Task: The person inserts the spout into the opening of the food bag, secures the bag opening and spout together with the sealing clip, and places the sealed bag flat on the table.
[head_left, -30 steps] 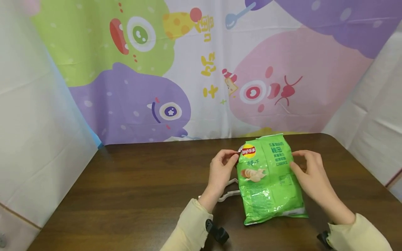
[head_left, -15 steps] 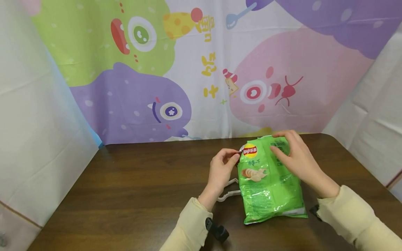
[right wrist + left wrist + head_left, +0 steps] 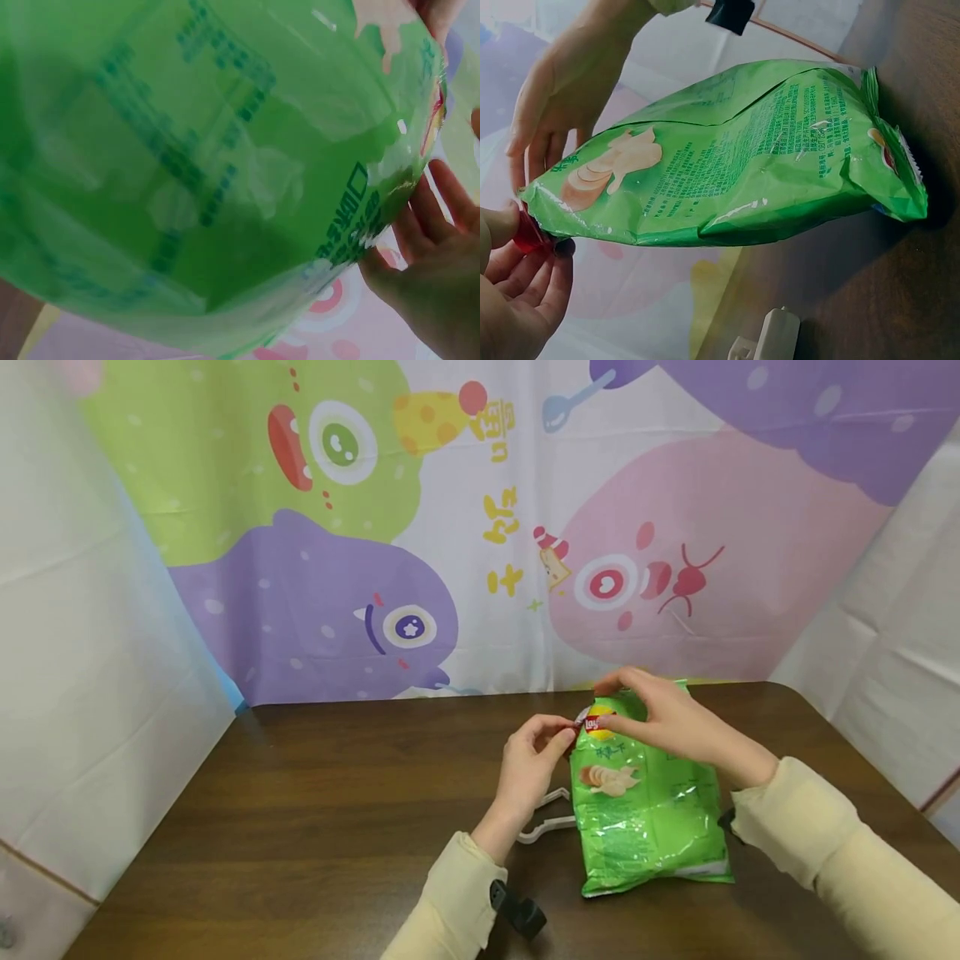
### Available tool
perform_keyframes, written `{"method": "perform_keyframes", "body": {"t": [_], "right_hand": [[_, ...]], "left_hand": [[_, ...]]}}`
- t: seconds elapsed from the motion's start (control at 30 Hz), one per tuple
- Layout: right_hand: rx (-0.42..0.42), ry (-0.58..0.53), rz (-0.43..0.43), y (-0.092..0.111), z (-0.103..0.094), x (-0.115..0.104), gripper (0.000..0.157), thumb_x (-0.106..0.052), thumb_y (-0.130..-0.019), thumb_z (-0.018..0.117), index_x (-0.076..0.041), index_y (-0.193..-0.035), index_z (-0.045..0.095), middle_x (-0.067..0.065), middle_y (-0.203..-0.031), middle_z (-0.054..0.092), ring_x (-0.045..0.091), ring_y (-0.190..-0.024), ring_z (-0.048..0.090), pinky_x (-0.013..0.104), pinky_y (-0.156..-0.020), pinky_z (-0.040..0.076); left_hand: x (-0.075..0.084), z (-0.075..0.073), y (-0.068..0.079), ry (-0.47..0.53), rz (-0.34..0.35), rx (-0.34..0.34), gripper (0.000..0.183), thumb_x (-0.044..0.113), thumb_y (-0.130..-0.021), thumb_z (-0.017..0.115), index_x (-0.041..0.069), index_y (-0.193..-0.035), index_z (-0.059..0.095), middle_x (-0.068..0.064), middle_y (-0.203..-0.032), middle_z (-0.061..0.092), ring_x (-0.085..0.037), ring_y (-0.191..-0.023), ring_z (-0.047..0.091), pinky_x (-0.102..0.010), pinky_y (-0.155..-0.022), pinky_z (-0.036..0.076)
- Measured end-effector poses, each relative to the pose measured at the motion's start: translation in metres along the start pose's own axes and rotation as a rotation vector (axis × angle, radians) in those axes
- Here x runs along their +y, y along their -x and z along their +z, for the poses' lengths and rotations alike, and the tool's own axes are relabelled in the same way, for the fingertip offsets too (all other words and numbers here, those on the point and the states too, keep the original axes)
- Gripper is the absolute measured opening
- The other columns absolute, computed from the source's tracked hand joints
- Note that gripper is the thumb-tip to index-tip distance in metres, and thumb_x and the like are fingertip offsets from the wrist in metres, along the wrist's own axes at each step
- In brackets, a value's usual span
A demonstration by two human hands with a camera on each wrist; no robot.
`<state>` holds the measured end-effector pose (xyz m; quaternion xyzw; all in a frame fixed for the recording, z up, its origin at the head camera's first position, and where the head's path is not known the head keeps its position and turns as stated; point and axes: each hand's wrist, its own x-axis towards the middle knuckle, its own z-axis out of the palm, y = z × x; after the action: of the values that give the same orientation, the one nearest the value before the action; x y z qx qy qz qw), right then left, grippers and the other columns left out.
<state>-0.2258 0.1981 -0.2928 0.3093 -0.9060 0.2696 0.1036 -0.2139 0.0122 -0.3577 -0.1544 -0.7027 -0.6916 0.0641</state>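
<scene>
A green Lay's chip bag (image 3: 645, 827) stands upright on the brown table in the head view, its printed back facing me. At its top left corner my left hand (image 3: 528, 768) pinches a small shiny red piece (image 3: 529, 234) between thumb and fingers; I cannot tell whether that piece belongs to the bag. My right hand (image 3: 675, 722) reaches across the bag's top, its thumb over the yellow and red logo and its fairly straight fingers at the top edge. In the right wrist view the bag fills most of the picture.
Left of the bag lies a pale, bent-outline object (image 3: 547, 828), partly hidden by the bag and left wrist. A cartoon-printed cloth (image 3: 480, 635) hangs behind the table (image 3: 315, 827). Black wrist straps (image 3: 517, 910) sit at the sleeves.
My right hand has moved from the bag's right side, up and left along its top, to the logo corner. My left hand keeps its pinch, and the bag stays nearly in place.
</scene>
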Motion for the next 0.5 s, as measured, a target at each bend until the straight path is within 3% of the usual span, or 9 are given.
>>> {"method": "perform_keyframes", "body": {"t": [0.2, 0.37, 0.5], "right_hand": [[-0.121, 0.035, -0.009, -0.010, 0.001, -0.002, 0.047, -0.048, -0.071, 0.060, -0.018, -0.106, 0.051, -0.005, -0.099, 0.055, 0.009, -0.086, 0.050, 0.031, -0.074, 0.041], [-0.205, 0.004, 0.056, -0.012, 0.001, -0.005, 0.037, -0.050, -0.069, 0.061, -0.023, -0.093, 0.056, -0.009, -0.076, 0.057, 0.007, -0.057, 0.048, 0.025, -0.055, 0.041], [-0.216, -0.030, 0.108, -0.013, 0.002, -0.005, 0.029, -0.051, -0.068, 0.062, -0.027, -0.084, 0.058, -0.010, -0.067, 0.056, 0.006, -0.048, 0.040, 0.024, -0.050, 0.039]], "left_hand": [[0.012, -0.002, 0.006, 0.040, 0.030, -0.035, 0.016, 0.011, -0.082, 0.055, 0.002, -0.094, 0.059, -0.011, -0.082, 0.059, -0.021, -0.071, 0.054, -0.025, -0.062, 0.045], [0.015, -0.001, 0.008, 0.062, 0.047, -0.042, 0.016, 0.012, -0.083, 0.054, 0.002, -0.095, 0.058, -0.010, -0.086, 0.059, -0.013, -0.071, 0.052, -0.024, -0.063, 0.045], [0.014, 0.000, 0.008, 0.066, 0.070, -0.019, 0.017, 0.011, -0.083, 0.054, 0.001, -0.095, 0.057, -0.011, -0.087, 0.059, -0.010, -0.070, 0.051, -0.027, -0.063, 0.045]]}}
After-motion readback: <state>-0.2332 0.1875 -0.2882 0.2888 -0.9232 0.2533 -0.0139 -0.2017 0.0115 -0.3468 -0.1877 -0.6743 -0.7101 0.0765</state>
